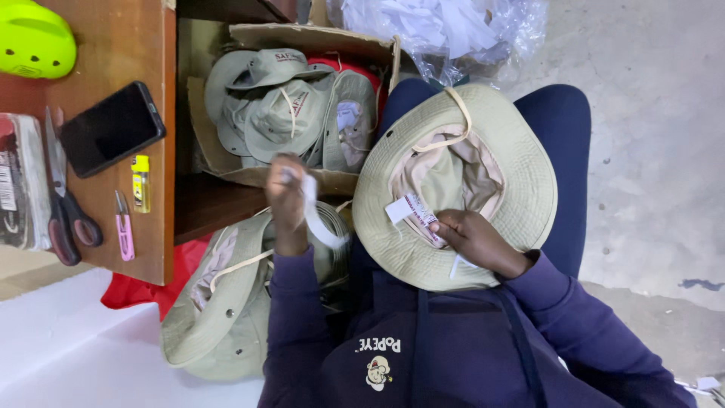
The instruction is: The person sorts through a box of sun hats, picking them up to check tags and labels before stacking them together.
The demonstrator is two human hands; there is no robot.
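A khaki brimmed hat (521, 174) lies upside down on my lap, its lining and a white tag (411, 209) facing up. My right hand (474, 240) rests on the near brim and pinches the tag's lower end. My left hand (285, 198) is raised to the left of the hat and holds a white paper strip (317, 219) that curls down toward my sleeve. Below that hand lies another khaki hat (219, 310) with a cord.
A cardboard box (302, 38) full of several khaki hats stands ahead. A wooden table (128, 53) at left carries a black phone (112, 128), scissors (64, 204), a small yellow bottle (140, 183), pink clippers (123, 227) and a neon-yellow object (34, 39). A clear plastic bag (445, 30) sits at top.
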